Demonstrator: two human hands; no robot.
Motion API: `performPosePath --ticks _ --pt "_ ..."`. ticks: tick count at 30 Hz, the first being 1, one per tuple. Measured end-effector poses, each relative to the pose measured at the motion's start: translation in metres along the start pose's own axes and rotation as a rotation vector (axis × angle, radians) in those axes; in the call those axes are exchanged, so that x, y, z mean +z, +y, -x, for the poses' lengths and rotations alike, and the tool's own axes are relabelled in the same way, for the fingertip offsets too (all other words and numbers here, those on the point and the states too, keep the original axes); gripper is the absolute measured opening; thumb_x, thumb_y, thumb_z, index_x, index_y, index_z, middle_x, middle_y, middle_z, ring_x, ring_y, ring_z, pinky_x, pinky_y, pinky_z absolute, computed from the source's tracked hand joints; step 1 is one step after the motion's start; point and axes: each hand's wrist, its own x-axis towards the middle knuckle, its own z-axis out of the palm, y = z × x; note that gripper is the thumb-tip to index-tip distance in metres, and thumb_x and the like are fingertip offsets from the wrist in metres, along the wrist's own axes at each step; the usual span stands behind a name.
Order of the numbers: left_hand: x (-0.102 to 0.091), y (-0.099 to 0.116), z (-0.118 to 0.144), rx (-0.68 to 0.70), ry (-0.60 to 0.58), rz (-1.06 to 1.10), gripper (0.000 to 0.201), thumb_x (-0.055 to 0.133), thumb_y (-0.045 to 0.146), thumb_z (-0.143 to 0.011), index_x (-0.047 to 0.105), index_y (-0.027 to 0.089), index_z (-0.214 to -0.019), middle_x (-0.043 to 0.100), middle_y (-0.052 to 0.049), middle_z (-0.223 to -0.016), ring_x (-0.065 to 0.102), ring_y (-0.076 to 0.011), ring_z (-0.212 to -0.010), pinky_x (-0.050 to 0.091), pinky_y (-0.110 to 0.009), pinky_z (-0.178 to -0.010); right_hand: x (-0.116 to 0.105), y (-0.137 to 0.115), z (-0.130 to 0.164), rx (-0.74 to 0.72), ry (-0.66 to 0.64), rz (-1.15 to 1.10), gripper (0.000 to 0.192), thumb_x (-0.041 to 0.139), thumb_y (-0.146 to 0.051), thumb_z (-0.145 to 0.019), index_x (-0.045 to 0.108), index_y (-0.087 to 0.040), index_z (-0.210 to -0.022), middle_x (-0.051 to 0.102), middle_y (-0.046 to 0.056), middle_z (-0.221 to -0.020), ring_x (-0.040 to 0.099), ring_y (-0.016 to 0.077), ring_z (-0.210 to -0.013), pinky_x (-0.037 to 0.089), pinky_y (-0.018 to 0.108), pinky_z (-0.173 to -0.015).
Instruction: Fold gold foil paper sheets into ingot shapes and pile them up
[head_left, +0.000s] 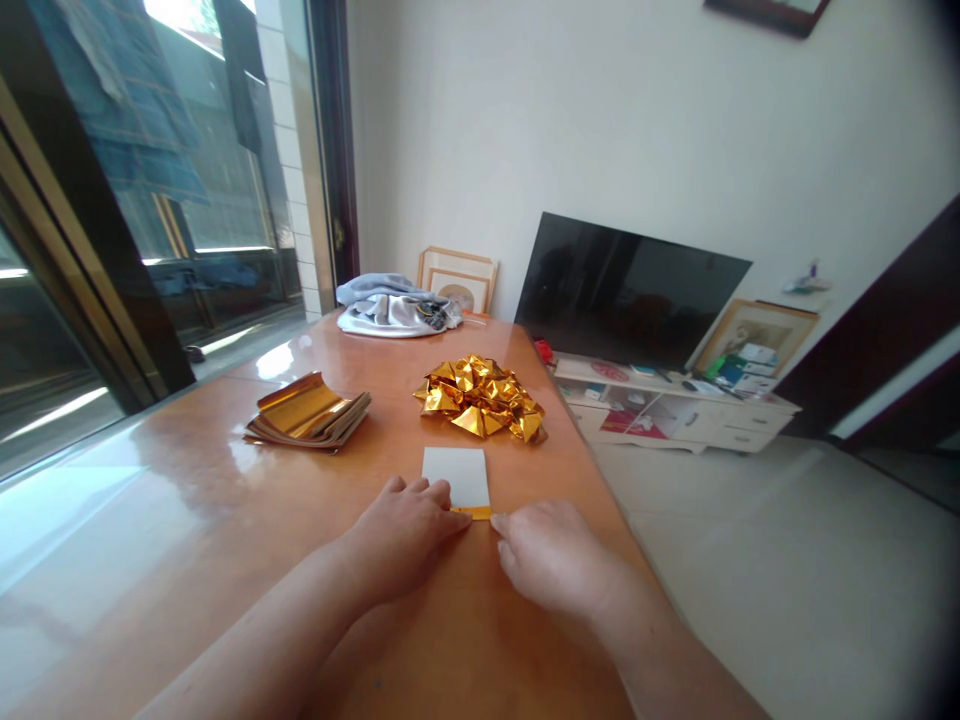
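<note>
— Fingers (pixel 436 492) first: how do they sit on the left hand (pixel 401 530)?

— Half curled, with one digit stretched out to the gold band (pixel 481 513) along the near edge of a pale sheet (pixel 456 475). The tip rests on that band; whether anything is pinched beneath the hand, I can't tell.

— And the right hand (pixel 551 555)?

— Turned inward, its foremost fingertip at the right end of the same band (touching or just beside, too close to call). Its other fingers bend under and are partly hidden, so I can't say whether they grip anything.

— Where exactly is the sheet?

— Flat on the glossy brown table (pixel 315 510), pale side up, reaching from between the fingertips away from the person.

— What lies around it?

— Just beyond, a heap of pointed gold pieces (pixel 484 395). Off to the left, apart from both hands, a stack of gold sheets (pixel 307 415), the top one curling. Rumpled cloth (pixel 397 305) lies at the far end, near some framed pictures (pixel 461 280).

— And past the table?

— To the right, a dark television (pixel 630 290) above a low white cabinet (pixel 712 420).
</note>
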Motion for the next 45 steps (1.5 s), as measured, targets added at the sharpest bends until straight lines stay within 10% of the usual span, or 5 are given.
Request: performPosePath --ticks 27,45 --pt "-0.024 -0.02 0.018 -0.214 -0.079 0.084 0.038 0.053 0.018 -0.082 0.079 0.043 -0.094 0.07 -0.005 -0.107 0.055 -0.0303 -0.104 0.037 -0.044 -0.083 0.007 -0.008 0.001 -0.073 0.026 -0.009 0.032 0.046 -0.028 -0.09 0.072 -0.025 -0.109 0.077 0.011 -0.092 0.071 0.0287 -0.084 0.041 0.033 -0.066" --pt "-0.017 -0.03 0.011 -0.338 0.043 0.069 0.027 0.044 0.025 -0.088 0.068 0.02 -0.079 0.07 -0.011 -0.09 0.062 -0.0251 -0.084 0.044 -0.035 -0.074 0.015 0.005 -0.016 -0.012 0.165 -0.267 0.029 0.047 -0.038 -0.095 0.072 -0.026 -0.088 0.076 0.004 -0.085 0.068 0.0194 -0.079 0.033 0.027 -0.063"
